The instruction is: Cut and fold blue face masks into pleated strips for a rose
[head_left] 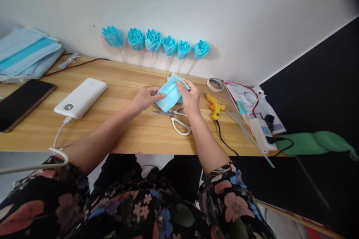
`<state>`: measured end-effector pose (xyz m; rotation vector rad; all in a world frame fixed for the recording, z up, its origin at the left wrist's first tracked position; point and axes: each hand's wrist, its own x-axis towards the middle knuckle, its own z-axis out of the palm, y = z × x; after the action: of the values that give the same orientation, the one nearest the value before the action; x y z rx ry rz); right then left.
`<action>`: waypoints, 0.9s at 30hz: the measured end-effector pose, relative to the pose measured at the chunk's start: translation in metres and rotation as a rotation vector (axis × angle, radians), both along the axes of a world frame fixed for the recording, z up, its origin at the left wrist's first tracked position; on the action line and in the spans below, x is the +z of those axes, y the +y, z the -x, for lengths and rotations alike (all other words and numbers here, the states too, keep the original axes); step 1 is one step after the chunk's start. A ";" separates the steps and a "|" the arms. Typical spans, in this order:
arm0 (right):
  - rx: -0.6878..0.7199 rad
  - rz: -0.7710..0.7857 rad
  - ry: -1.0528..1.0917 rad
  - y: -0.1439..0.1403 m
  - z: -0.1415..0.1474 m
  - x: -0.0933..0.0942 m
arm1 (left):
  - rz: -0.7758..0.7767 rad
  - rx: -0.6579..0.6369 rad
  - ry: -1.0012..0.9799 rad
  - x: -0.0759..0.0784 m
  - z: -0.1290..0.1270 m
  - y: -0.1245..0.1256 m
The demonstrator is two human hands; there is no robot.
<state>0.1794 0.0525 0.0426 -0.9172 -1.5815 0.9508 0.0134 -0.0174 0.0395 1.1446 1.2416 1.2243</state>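
Between my two hands, a light blue piece of thin cloth-like sheet [169, 94] is held up over the table. My left hand [146, 99] pinches its left edge, thumb on top. At the upper right corner, my right hand [190, 95] grips it with thumb and fingers. More blue material shows partly behind the sheet. Scissors with white handles [181, 126] lie just below, blades slightly apart and pointing left; my right wrist covers part of them. To the right of my right hand lies a yellow hot glue gun [215, 106].
Several blue flowers on sticks [153, 41] lean against the wall. On the left are a stack of face masks [28, 54], a phone [25, 102] and a white power bank [81, 98] with a cable. A tape roll [215, 84], glue sticks and a power strip [262, 134] lie right.
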 end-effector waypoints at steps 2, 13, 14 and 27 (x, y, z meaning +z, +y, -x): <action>-0.042 0.008 0.065 0.004 -0.001 -0.001 | 0.006 0.014 0.003 -0.001 0.000 0.000; -0.148 0.057 0.144 0.007 0.000 -0.002 | -0.057 -0.047 0.070 -0.004 0.003 0.002; -0.153 0.059 0.152 0.008 0.000 -0.003 | -0.070 -0.066 0.079 -0.004 0.002 0.002; -0.149 0.050 0.190 0.010 0.001 -0.008 | -0.164 -0.122 0.135 -0.003 -0.002 0.000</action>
<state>0.1782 0.0625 0.0349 -0.9368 -1.3159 0.9461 0.0152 -0.0173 0.0365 1.4228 1.1683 1.1897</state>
